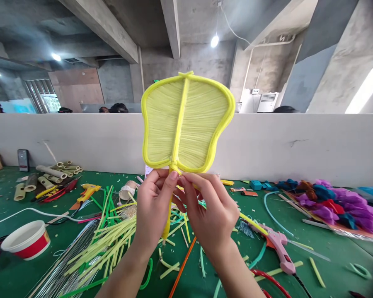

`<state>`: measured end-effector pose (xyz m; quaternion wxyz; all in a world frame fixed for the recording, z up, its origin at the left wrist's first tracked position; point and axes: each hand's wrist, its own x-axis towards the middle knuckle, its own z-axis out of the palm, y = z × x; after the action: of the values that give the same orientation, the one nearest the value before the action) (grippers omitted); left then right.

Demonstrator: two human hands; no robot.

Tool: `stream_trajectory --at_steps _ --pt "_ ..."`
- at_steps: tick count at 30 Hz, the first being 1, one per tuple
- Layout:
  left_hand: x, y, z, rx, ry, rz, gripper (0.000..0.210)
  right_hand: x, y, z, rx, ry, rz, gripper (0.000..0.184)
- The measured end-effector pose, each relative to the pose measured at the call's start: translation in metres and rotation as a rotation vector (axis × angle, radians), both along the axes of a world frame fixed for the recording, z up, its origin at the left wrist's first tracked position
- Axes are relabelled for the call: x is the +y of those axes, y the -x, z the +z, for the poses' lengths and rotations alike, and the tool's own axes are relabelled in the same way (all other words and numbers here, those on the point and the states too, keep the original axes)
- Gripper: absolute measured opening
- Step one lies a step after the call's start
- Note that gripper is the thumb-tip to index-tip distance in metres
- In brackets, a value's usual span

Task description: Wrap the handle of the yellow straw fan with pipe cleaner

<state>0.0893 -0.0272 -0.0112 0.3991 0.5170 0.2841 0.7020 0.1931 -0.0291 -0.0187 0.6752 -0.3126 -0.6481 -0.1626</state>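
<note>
A yellow hand fan (161,120), with a fuzzy rim and a fuzzy centre rib, stands upright in front of me. Its pale panels are made of fine strands. My left hand (157,203) is closed round the fan's handle, thumb just under the base. At that base my right hand (211,203) pinches a yellow pipe cleaner (251,221), which runs out behind the hand to the lower right. Both hands meet at the joint of handle and fan, and the fingers partly cover it.
Loose yellow-green pipe cleaners (112,236) spread over the green table (180,281). A pink glue gun (278,248) lies right, a yellow glue gun (88,192) left. A paper cup (27,240), bamboo pieces (52,174) and purple fuzzy bundles (354,207) lie around. A white partition (65,136) stands behind.
</note>
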Motion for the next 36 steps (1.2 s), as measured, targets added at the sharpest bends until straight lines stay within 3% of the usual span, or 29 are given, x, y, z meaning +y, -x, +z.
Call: stream_trajectory --at_steps 3,7,10,19,21,25,27,31,36 --pt "0.002 0.003 -0.001 0.101 -0.046 0.1 0.024 0.005 0.003 -0.004 -0.009 -0.049 0.009 0.013" --pt "0.004 0.008 -0.003 0.326 -0.157 0.327 0.021 0.008 0.005 -0.004 0.063 0.012 0.099 0.016" --pt "0.006 0.01 -0.004 0.414 -0.182 0.392 0.02 0.011 0.007 -0.006 0.124 0.017 0.157 0.016" --pt "0.004 0.008 -0.005 0.379 -0.144 0.301 0.028 0.026 0.004 -0.007 0.188 0.041 0.171 0.018" --pt "0.003 0.008 -0.004 0.293 -0.092 0.176 0.03 0.023 0.0 -0.003 0.163 0.073 0.177 0.015" --pt "0.001 0.011 0.0 0.068 0.057 -0.231 0.034 0.012 -0.009 0.008 0.141 0.227 0.223 0.009" --pt "0.0 0.011 0.002 0.017 0.08 -0.335 0.037 0.005 -0.012 0.012 0.138 0.281 0.253 0.008" --pt "-0.004 0.01 0.003 0.016 0.072 -0.271 0.024 -0.007 -0.016 0.019 0.117 0.283 0.243 0.008" --pt "-0.008 0.006 0.001 0.117 0.06 -0.117 0.025 -0.013 -0.017 0.022 0.086 0.228 0.153 0.01"
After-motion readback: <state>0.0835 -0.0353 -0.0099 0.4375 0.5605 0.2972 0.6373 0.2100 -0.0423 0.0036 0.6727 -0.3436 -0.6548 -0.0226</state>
